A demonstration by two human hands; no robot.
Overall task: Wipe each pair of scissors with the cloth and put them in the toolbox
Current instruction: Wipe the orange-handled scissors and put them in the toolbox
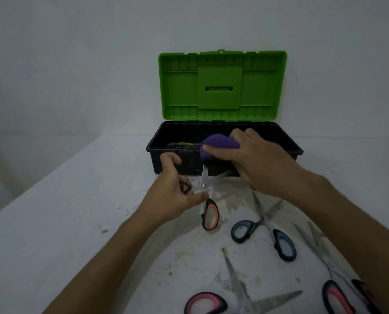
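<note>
My left hand (174, 194) grips the orange-handled scissors (209, 214) near the pivot, holding them spread apart with one blade pointing up. My right hand (254, 158) presses a purple cloth (218, 145) around the tip of that upright blade, just in front of the toolbox. The black toolbox (152, 147) stands with its green lid (223, 80) raised against the wall. Something yellow-green and dark (181, 144) lies inside at the left. Blue-handled scissors (262, 230) lie spread on the table to the right.
Two pink-handled scissors lie spread near the front edge, one (241, 298) at bottom centre and one (331, 288) at bottom right. The white tabletop (75, 211) is stained around them. A plain wall stands behind the toolbox.
</note>
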